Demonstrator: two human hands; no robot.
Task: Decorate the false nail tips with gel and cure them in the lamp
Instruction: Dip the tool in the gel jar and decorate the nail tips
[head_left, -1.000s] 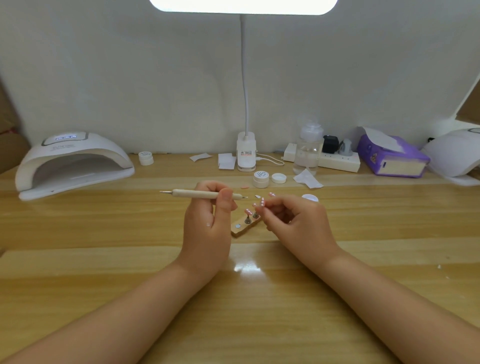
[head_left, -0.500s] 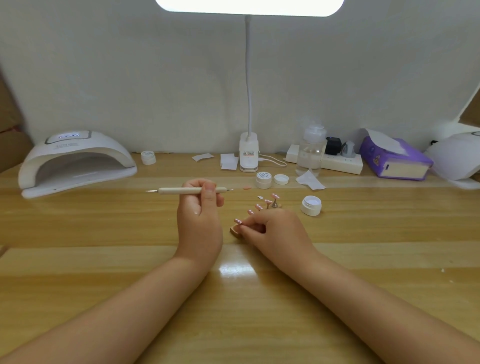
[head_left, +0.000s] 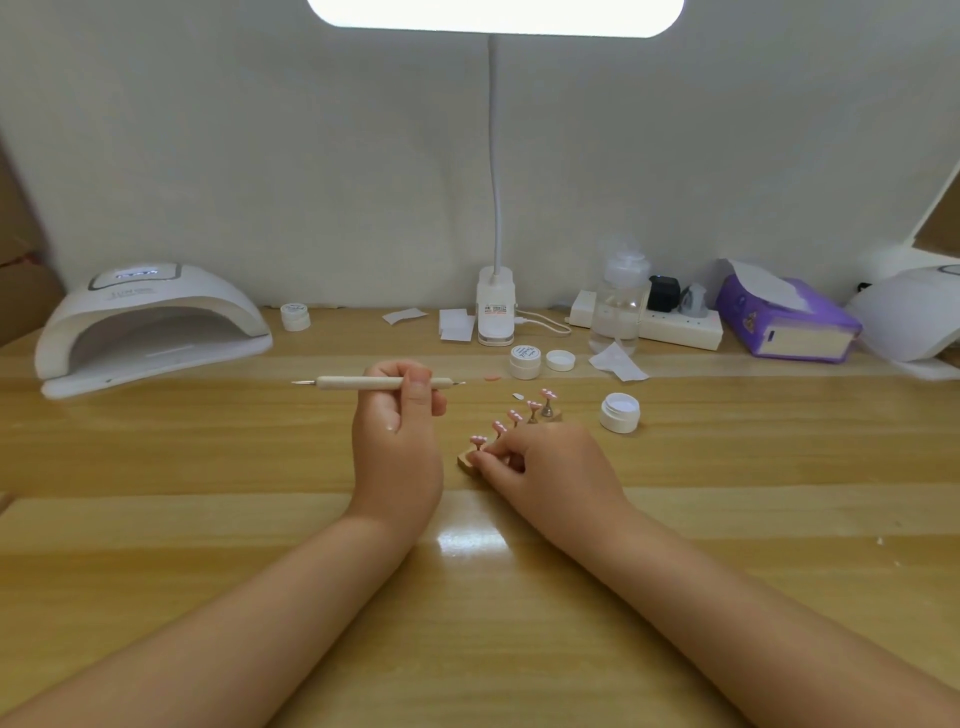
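1. The dotting tool (head_left: 384, 383) is being held level by the left hand (head_left: 397, 436).
2. The wooden stand (head_left: 467, 460) carrying nail tips (head_left: 546, 393) is being gripped by the right hand (head_left: 545, 465).
3. Probably it is being readied for the curing lamp (head_left: 150, 325), far left.

The right hand (head_left: 550, 467) covers most of the wooden holder (head_left: 466, 462); the desk lamp (head_left: 493, 15) head above it is cut off.

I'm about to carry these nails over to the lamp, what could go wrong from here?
The right hand grips only the near end of the wooden holder, so it may tip and shed nail tips. The open gel jar stands close behind and could get knocked. The left hand's dotting tool could smear wet gel.
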